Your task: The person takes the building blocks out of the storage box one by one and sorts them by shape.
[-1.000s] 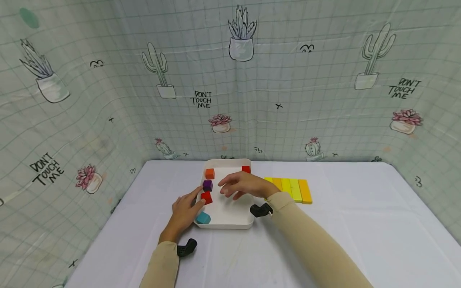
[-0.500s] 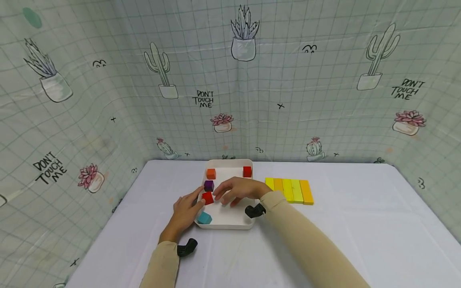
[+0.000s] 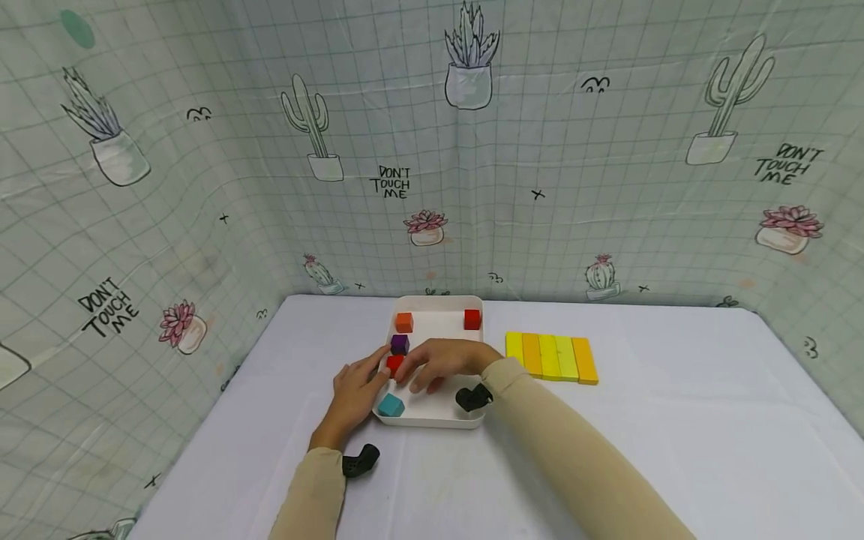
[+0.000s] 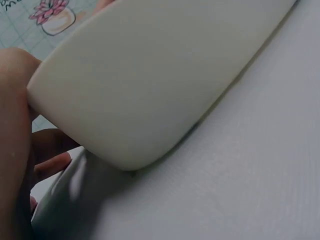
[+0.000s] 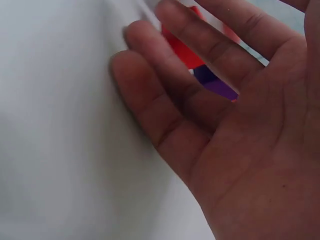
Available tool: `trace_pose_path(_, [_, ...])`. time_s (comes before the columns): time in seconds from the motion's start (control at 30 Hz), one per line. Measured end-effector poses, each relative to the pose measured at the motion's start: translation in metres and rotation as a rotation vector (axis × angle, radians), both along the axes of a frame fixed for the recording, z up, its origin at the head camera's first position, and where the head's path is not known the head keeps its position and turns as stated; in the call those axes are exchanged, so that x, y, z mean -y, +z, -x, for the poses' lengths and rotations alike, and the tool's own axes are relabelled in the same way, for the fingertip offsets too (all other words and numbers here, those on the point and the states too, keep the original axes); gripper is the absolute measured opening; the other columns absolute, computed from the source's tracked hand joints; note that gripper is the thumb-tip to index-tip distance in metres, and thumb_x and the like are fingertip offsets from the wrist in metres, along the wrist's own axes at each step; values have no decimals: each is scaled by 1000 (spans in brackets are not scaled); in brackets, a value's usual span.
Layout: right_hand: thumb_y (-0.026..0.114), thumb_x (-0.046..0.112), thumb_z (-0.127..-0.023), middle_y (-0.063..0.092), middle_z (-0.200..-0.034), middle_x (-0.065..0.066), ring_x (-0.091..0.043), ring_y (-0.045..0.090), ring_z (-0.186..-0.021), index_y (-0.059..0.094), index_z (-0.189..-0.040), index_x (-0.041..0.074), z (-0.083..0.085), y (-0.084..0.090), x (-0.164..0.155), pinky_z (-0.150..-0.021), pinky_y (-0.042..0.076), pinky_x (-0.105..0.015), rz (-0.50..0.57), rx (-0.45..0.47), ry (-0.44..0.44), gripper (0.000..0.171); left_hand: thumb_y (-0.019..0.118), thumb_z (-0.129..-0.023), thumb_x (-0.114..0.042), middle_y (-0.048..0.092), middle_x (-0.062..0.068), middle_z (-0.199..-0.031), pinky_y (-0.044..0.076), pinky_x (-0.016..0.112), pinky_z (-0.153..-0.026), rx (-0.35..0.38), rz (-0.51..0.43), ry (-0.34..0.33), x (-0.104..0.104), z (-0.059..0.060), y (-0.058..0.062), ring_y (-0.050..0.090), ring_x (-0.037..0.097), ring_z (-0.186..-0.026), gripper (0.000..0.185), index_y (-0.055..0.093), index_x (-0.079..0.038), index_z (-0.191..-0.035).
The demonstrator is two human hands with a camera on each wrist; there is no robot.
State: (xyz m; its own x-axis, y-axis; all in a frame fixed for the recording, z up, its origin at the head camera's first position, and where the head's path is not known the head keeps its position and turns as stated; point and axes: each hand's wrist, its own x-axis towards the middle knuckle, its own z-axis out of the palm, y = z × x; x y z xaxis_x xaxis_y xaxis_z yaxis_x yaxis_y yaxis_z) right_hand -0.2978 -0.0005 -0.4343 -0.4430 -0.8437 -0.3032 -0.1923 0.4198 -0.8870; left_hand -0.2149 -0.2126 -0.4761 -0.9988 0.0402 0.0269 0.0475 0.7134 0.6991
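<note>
A white tray lies on the table with colored cubes in it. My left hand holds its left wall, the thumb over the rim beside a red cube and the index finger near a purple cube. In the left wrist view, other fingers curl below the tray's corner. Inside the tray, my right hand reaches over with loosely bent fingers, their tips by that red cube and partly hiding it. In the right wrist view, the palm shows nothing in it; red and purple cubes show behind the fingers.
An orange cube and another red cube are at the tray's far end. A blue cube sits in the near left corner. Several yellow and orange blocks lie side by side right of the tray. A patterned cloth hangs behind.
My right hand has moved left and slightly nearer, down to the red cube, uncovering the far red cube. My left hand stays at the tray's left wall. The head view has shifted a little.
</note>
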Motion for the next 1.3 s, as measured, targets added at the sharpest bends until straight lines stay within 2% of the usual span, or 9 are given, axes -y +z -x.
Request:
trace_pose_path(0.27, [68, 14, -93, 69, -120, 9, -16, 61, -95, 71, -125, 18, -3, 1, 4, -81, 56, -31, -9, -61, 54, 33, 49, -105, -29, 49, 11, -151, 1, 61, -117, -37, 14, 24, -2, 0, 0, 34, 36, -141, 48, 47, -20, -152])
trace_pose_path(0.53, [69, 7, -90, 69, -121, 3, -17, 66, -97, 68, -129, 9, -6, -1, 8, -84, 58, -32, 43, 23, 77, 39, 49, -105, -30, 49, 12, -150, 1, 60, -117, -44, 5, 19, -4, -1, 1, 35, 36, -141, 48, 47, -20, -151])
trace_pose_path(0.77, [70, 5, -88, 68, -119, 3, -16, 63, -100, 69, -129, 10, -10, -4, 14, -85, 57, -30, 44, 9, 108, 41, 47, -105, -28, 51, 13, -149, 2, 62, -117, -53, 20, 21, -4, -2, -2, 36, 36, -140, 47, 48, -18, -151])
trace_pose_path(1.03, [70, 6, -87, 70, -114, 4, -16, 63, -100, 69, -128, 10, -14, -6, 15, -86, 56, -30, 46, 3, 89, 41, 47, -105, -26, 50, 14, -149, 2, 62, -117, -52, 16, 28, -3, -4, -1, 35, 37, -140, 47, 48, -19, -151])
trace_pose_path(1.3, [75, 13, -84, 69, -110, 5, -16, 61, -101, 73, -123, 18, -15, -4, 12, -85, 54, -30, -23, -53, 62, 40, 48, -104, -27, 50, 13, -150, 1, 62, -117, -41, 9, 32, -6, -4, 1, 35, 37, -141, 47, 48, -19, -151])
